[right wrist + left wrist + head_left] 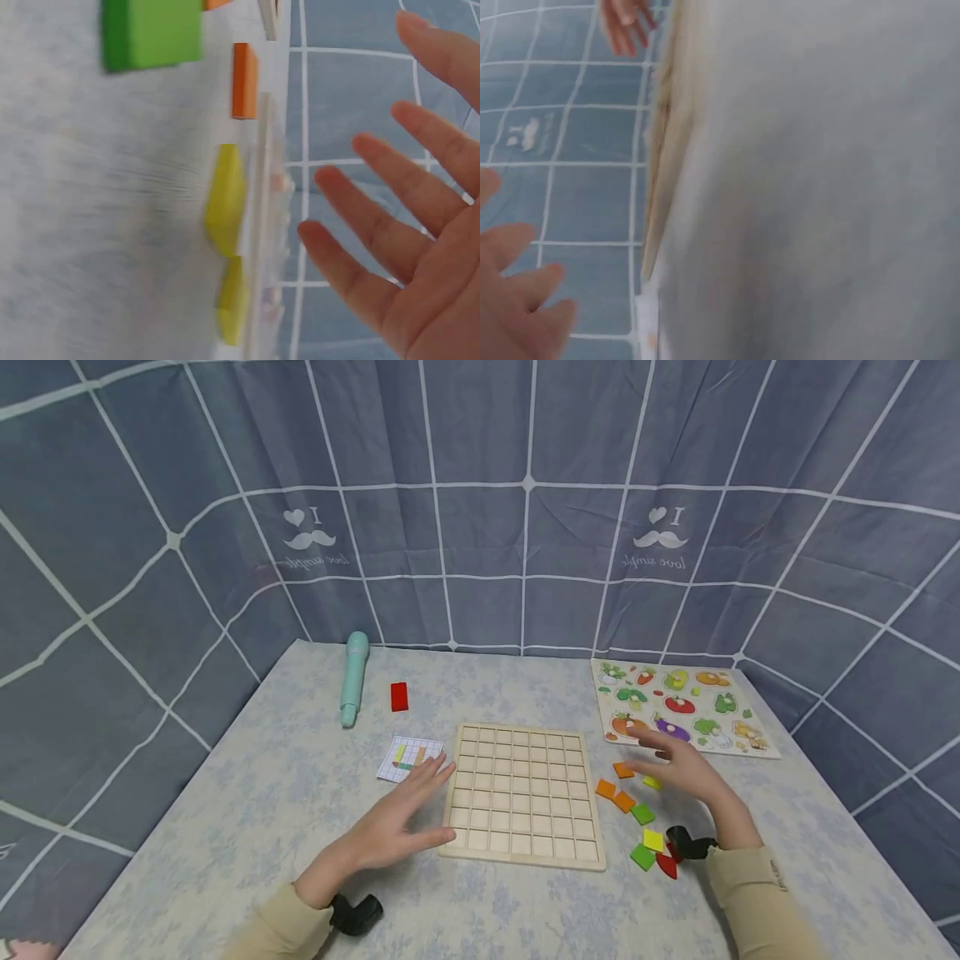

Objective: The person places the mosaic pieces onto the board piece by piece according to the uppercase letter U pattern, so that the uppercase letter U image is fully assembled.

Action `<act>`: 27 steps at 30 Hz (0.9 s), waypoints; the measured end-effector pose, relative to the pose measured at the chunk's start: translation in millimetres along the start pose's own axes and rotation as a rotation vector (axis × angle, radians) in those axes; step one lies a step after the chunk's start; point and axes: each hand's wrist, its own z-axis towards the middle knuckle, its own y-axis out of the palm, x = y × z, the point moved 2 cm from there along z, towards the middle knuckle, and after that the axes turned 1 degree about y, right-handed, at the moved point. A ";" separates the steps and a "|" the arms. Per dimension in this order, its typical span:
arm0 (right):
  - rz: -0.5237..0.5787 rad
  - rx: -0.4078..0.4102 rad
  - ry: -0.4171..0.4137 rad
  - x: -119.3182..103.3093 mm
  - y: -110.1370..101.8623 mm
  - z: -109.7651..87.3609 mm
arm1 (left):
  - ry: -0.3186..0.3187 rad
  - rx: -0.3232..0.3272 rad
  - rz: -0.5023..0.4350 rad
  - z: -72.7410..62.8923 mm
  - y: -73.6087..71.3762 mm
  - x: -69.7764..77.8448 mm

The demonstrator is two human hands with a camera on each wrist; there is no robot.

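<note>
A square wooden grid board point(525, 795) lies in the middle of the table. My left hand point(397, 820) hovers at its left edge, fingers extended, holding nothing. A small card with a coloured pattern point(397, 760) lies partly under that hand's fingertips in the head view. Over on the right, my right hand point(681, 768) is held above the loose blocks with its fingers spread. Those include orange blocks point(606, 788), green blocks point(642, 857), yellow blocks point(653, 840) and red pieces point(667, 866). In the right wrist view the right hand point(420, 217) is empty, beside a green block point(163, 31).
A vegetable picture board point(720, 702) lies at the back right. Toward the back left are a teal microphone-shaped object point(354, 681) and a red block point(399, 697). A grid-patterned curtain point(480, 527) surrounds the table point(247, 810) at the back and sides.
</note>
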 end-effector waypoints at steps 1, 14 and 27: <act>0.010 0.000 -0.002 2.4 0.7 0.7 | -0.008 -0.001 -0.036 -1.5 4.5 -1.1; 0.112 -0.019 0.021 27.3 11.1 6.7 | -0.149 -0.007 -0.257 -10.1 29.3 -13.6; 0.126 -0.016 0.021 40.0 17.6 10.5 | -0.066 -0.017 -0.001 -7.8 32.2 -20.1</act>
